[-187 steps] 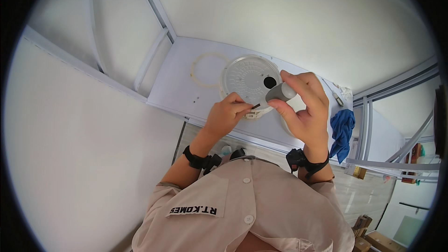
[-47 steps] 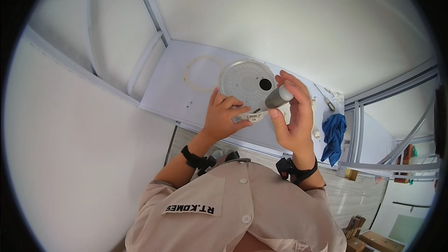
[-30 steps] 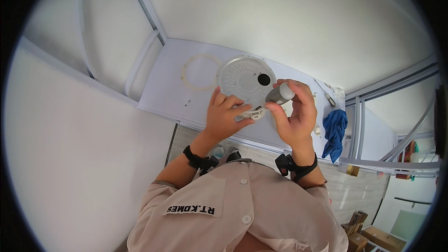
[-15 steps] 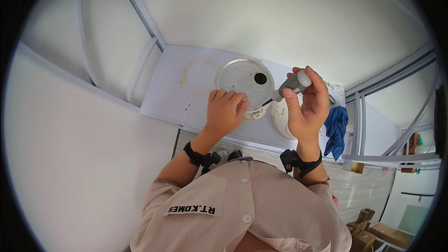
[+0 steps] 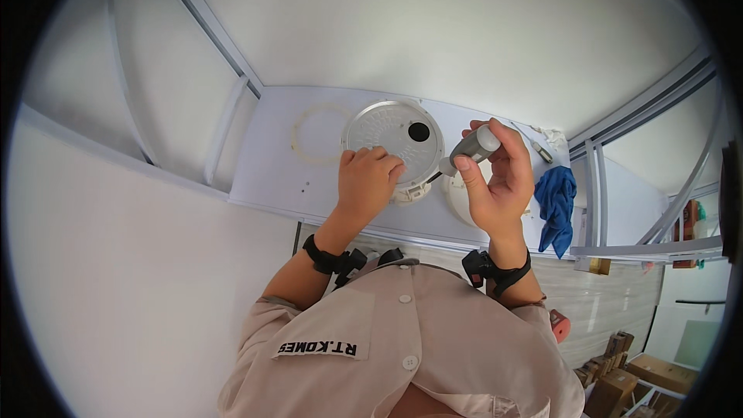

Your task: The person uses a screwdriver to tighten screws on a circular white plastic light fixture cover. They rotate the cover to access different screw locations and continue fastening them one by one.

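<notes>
My right hand (image 5: 499, 186) is wrapped round the thick grey handle of a screwdriver (image 5: 468, 149). Its dark shaft slants down to the left, toward the near right rim of a round white housing (image 5: 412, 192) with a silver, patterned disc face (image 5: 391, 128). Whether the tip touches is too small to tell. A black round spot (image 5: 419, 132) sits on the disc. Over the near left edge of the housing is my left hand (image 5: 364, 186), fingers curled and thumb close to the index finger. What lies between those fingertips is hidden.
A thin pale ring (image 5: 298, 135) lies left of the housing. A white round part (image 5: 458, 200) is partly behind my right hand. Farther right are a second screwdriver (image 5: 540, 151) and a blue cloth (image 5: 556, 205). White walls and framing surround the table (image 5: 267, 178).
The view has shifted slightly, and the second screwdriver now shows more fully. My right hand and its screwdriver sit a little lower; my left hand stays curled at the housing.
</notes>
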The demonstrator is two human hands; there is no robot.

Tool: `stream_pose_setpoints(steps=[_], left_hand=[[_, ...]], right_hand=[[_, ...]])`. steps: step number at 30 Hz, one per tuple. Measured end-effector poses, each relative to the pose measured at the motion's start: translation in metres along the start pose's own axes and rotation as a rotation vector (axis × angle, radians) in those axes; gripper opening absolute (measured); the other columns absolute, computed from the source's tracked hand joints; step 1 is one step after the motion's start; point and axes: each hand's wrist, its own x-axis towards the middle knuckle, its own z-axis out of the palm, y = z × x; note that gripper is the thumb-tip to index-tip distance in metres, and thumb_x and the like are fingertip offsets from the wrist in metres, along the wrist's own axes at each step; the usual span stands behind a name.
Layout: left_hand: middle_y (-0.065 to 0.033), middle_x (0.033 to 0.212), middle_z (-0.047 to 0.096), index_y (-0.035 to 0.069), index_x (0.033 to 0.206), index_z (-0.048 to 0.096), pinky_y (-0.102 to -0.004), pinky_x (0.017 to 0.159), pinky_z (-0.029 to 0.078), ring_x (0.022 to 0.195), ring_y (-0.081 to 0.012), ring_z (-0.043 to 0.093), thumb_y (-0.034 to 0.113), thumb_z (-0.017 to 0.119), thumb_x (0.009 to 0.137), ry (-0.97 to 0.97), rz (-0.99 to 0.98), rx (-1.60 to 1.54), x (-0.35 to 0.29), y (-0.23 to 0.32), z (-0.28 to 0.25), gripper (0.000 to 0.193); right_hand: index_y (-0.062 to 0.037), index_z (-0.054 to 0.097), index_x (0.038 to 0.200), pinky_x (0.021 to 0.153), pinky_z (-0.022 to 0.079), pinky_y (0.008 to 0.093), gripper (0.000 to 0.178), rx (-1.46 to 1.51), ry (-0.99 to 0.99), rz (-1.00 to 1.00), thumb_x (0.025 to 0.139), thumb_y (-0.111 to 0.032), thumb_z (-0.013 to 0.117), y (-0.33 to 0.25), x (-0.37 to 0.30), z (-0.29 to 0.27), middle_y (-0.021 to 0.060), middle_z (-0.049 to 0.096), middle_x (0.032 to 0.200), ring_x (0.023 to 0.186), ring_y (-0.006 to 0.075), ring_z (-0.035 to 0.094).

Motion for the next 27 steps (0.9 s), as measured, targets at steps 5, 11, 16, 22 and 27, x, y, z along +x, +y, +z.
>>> stream_pose_setpoints(steps=[5, 11, 16, 22, 27], left_hand=[[-0.0007, 0.088, 0.072, 0.013, 0.092, 0.079, -0.0428, 0.085, 0.047, 0.086, -0.0254, 0.067, 0.019, 0.083, 0.093, 0.032, 0.091, -0.162, -0.001, -0.012, -0.006, 0.007], [0.0023, 0.105, 0.079, 0.014, 0.094, 0.078, -0.0491, 0.112, 0.052, 0.111, -0.0227, 0.074, 0.020, 0.087, 0.091, 0.001, 0.264, -0.210, -0.026, -0.037, -0.019, 0.011], [0.0069, 0.120, 0.080, 0.015, 0.091, 0.079, -0.0570, 0.129, 0.044, 0.133, -0.0231, 0.070, 0.022, 0.089, 0.089, -0.049, 0.249, -0.182, -0.038, -0.045, -0.023, 0.012], [0.0060, 0.124, 0.080, 0.016, 0.087, 0.079, -0.0594, 0.126, 0.045, 0.135, -0.0250, 0.069, 0.016, 0.094, 0.081, -0.034, 0.237, -0.162, -0.038, -0.050, -0.024, 0.016], [0.0086, 0.122, 0.080, 0.018, 0.086, 0.080, -0.0568, 0.123, 0.048, 0.131, -0.0226, 0.071, 0.019, 0.095, 0.079, 0.038, 0.261, -0.163, -0.043, -0.049, -0.009, 0.016]], right_hand=[[0.0020, 0.061, 0.149, 0.096, 0.062, 0.0386, 0.061, 0.023, 0.005, -0.002, 0.095, -0.001, 0.087, 0.003, 0.000, -0.002, 0.0187, 0.070, 0.131, 0.122, 0.0309, 0.073], [-0.0001, 0.057, 0.152, 0.098, 0.062, 0.0405, 0.072, 0.211, 0.008, -0.031, 0.090, -0.002, 0.092, 0.009, -0.003, 0.003, 0.0190, 0.067, 0.135, 0.123, 0.0313, 0.073], [-0.0013, 0.058, 0.150, 0.091, 0.060, 0.0376, 0.076, 0.149, -0.085, -0.113, 0.085, -0.006, 0.098, 0.018, -0.003, 0.010, 0.0179, 0.070, 0.133, 0.122, 0.0309, 0.073], [-0.0019, 0.061, 0.148, 0.082, 0.054, 0.0322, 0.076, 0.125, -0.082, -0.081, 0.083, -0.010, 0.100, 0.018, -0.003, 0.010, 0.0162, 0.073, 0.129, 0.120, 0.0282, 0.074], [-0.0016, 0.062, 0.147, 0.083, 0.052, 0.0313, 0.076, 0.142, -0.070, -0.067, 0.082, -0.010, 0.101, 0.017, -0.003, 0.011, 0.0161, 0.073, 0.129, 0.120, 0.0269, 0.073]])
